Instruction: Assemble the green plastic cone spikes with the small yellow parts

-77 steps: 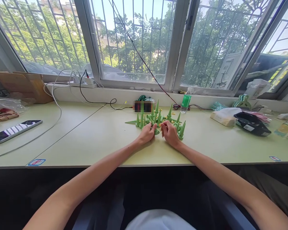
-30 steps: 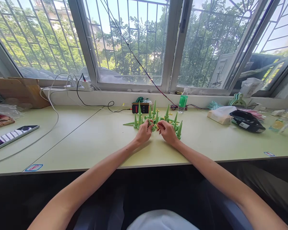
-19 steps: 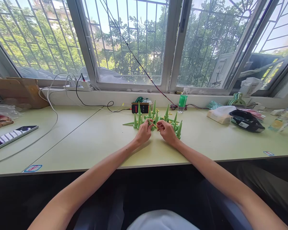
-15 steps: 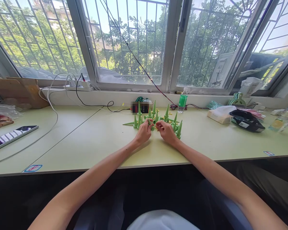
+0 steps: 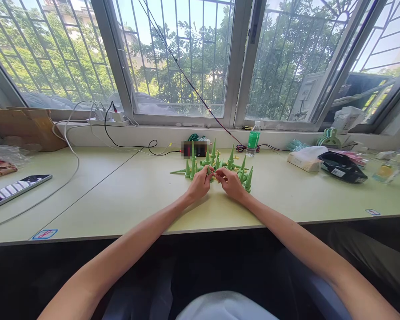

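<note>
A cluster of several green plastic cone spikes point(image 5: 231, 159) with small yellow parts stands and lies on the pale green table point(image 5: 136, 195) at the middle. My left hand point(image 5: 198, 185) is closed round a green cone spike at the cluster's near edge. My right hand point(image 5: 232, 184) is closed in a pinch on a small yellow part, right next to the left hand's fingertips. Both hands rest just in front of the cluster, fingertips almost touching.
A green-labelled bottle point(image 5: 253, 140) and a small black box point(image 5: 194, 149) stand behind the cluster. A phone point(image 5: 16, 186) and white cables point(image 5: 74, 153) lie at the left, a black pouch point(image 5: 340, 166) and a white packet point(image 5: 305, 159) at the right. Windows with bars run along the back.
Both hands have lifted slightly from the table and drawn closer together, with a green cone now in the left fingers and a yellow part in the right. The view shifted a little.
</note>
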Tool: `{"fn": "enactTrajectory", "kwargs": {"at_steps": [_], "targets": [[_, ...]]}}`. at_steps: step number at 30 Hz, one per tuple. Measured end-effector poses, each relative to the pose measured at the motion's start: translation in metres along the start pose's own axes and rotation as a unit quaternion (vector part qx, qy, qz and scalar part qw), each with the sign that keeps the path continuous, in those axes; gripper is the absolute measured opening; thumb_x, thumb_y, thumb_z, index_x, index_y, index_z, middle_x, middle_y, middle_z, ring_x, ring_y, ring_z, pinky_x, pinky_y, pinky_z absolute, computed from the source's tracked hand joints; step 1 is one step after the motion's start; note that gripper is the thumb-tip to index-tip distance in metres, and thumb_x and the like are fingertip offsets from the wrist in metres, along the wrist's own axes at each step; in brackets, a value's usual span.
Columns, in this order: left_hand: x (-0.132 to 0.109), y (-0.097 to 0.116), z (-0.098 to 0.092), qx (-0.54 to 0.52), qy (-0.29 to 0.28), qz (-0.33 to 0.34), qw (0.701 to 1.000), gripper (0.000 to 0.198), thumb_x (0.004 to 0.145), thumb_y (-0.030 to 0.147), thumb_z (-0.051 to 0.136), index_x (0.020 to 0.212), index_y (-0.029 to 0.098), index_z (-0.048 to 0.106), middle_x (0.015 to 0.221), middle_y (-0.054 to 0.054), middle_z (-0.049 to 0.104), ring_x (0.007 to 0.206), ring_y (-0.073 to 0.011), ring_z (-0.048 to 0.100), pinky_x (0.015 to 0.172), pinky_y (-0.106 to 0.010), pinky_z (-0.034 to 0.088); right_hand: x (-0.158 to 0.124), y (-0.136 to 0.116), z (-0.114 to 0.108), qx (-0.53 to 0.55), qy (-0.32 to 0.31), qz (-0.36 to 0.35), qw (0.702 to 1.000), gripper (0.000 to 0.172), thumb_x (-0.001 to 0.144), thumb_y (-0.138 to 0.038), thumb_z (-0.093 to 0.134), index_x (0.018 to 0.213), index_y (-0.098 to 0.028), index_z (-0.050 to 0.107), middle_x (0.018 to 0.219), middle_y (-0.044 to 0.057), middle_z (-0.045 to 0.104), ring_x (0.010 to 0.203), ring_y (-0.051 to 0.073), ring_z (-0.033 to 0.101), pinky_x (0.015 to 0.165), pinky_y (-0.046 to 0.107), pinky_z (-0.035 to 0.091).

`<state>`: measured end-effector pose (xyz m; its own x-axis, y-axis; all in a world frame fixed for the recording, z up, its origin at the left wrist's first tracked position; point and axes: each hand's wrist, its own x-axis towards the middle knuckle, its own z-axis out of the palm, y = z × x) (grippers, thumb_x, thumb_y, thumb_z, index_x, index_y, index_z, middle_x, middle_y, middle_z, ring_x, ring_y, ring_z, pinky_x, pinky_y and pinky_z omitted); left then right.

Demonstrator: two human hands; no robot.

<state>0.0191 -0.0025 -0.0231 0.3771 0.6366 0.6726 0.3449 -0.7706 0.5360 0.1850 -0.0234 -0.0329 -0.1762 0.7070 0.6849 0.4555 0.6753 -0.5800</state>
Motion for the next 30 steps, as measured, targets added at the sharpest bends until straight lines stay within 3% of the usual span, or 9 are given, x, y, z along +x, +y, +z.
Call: {"fn": "enactTrajectory", "kwargs": {"at_steps": [13,22,30], "targets": [[-0.001,0.007,-0.004,-0.001,-0.043,0.026,0.999,0.010,0.092,0.019,0.044,0.092,0.016,0.054,0.080,-0.003,0.065,0.063,-0.0101,0.054,0.060,-0.022,0.041,-0.001,0.007,-0.001,-0.010,0.010,-0.007,1.000,0.010,0.091,-0.021,0.048,0.092,-0.018,0.057,0.093,0.006,0.057,0.067,0.013,0.058,0.068,0.030,0.049],[-0.002,0.006,-0.007,-0.012,-0.069,0.025,0.997,0.008,0.090,0.018,0.045,0.089,0.016,0.053,0.077,-0.003,0.065,0.060,-0.0092,0.053,0.058,-0.021,0.041,-0.001,0.008,-0.001,-0.010,0.005,-0.006,1.000,0.010,0.088,-0.020,0.048,0.090,-0.019,0.057,0.088,0.005,0.059,0.070,0.015,0.057,0.066,0.029,0.048],[-0.003,0.010,-0.011,-0.025,-0.095,0.011,0.995,0.010,0.090,0.017,0.042,0.084,0.017,0.050,0.069,0.000,0.058,0.052,-0.0070,0.047,0.054,-0.020,0.039,-0.001,0.006,-0.002,0.042,0.001,0.038,0.998,0.008,0.086,-0.026,0.053,0.089,-0.019,0.056,0.078,0.003,0.061,0.063,0.014,0.058,0.059,0.027,0.049]]}}
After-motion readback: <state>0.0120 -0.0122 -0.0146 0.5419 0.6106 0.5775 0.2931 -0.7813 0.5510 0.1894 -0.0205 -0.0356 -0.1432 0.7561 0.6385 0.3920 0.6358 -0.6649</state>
